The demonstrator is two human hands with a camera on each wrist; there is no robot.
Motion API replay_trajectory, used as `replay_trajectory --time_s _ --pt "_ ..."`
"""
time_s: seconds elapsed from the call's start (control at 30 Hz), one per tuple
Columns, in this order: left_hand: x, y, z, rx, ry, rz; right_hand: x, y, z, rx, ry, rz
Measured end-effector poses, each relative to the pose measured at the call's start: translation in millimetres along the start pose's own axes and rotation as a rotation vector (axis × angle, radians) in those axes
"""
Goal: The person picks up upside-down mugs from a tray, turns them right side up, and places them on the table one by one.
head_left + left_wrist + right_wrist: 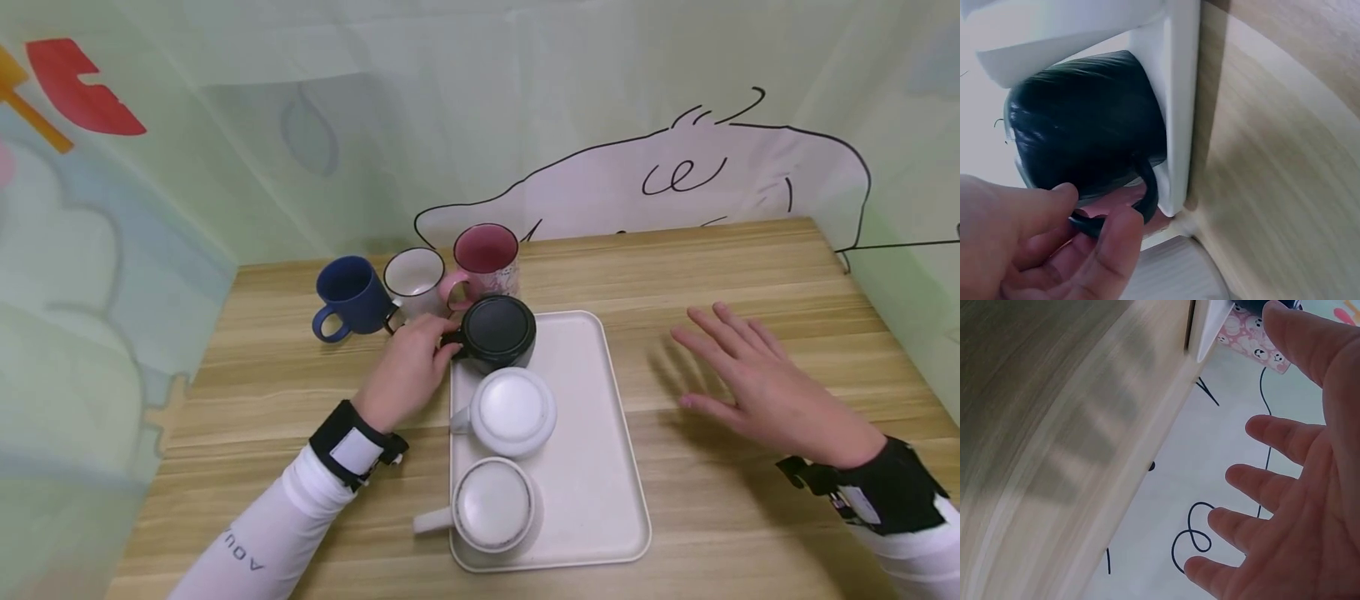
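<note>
With its fingers and thumb, my left hand (405, 367) pinches the handle of a black mug (498, 327), which sits upside down at the far left corner of a white tray (592, 500). In the left wrist view the curved handle (1149, 187) shows between thumb and fingers. Two white mugs, one in the middle (513, 410) and one at the near end (492, 506), stand bottom up in line on the tray, handles to the left. My right hand (772, 392) hovers over the table right of the tray, fingers spread and holding nothing.
Behind the tray's left side stand three upright mugs: a blue mug (352, 292), a white mug with a dark rim (415, 275) and a pink mug (486, 254). A printed cloth (600, 100) hangs along the back of the wooden table (712, 267).
</note>
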State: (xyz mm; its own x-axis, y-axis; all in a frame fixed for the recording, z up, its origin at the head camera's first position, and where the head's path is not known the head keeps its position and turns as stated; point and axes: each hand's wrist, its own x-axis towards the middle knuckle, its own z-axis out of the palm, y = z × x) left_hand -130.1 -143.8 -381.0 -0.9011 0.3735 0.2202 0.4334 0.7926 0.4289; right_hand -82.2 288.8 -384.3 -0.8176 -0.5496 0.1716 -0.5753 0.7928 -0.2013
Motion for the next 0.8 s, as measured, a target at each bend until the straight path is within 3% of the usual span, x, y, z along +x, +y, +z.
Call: replay_trajectory --time_s 0.4,0.8 --pt "-0.8 -5.8 1.1 -0.014 0.001 0.054 5 -2 4.6 0.015 0.004 -0.012" --pt "3.3 3.4 -5.8 -0.047 0.039 0.096 11 -6 2.1 0.026 0.029 -0.027"
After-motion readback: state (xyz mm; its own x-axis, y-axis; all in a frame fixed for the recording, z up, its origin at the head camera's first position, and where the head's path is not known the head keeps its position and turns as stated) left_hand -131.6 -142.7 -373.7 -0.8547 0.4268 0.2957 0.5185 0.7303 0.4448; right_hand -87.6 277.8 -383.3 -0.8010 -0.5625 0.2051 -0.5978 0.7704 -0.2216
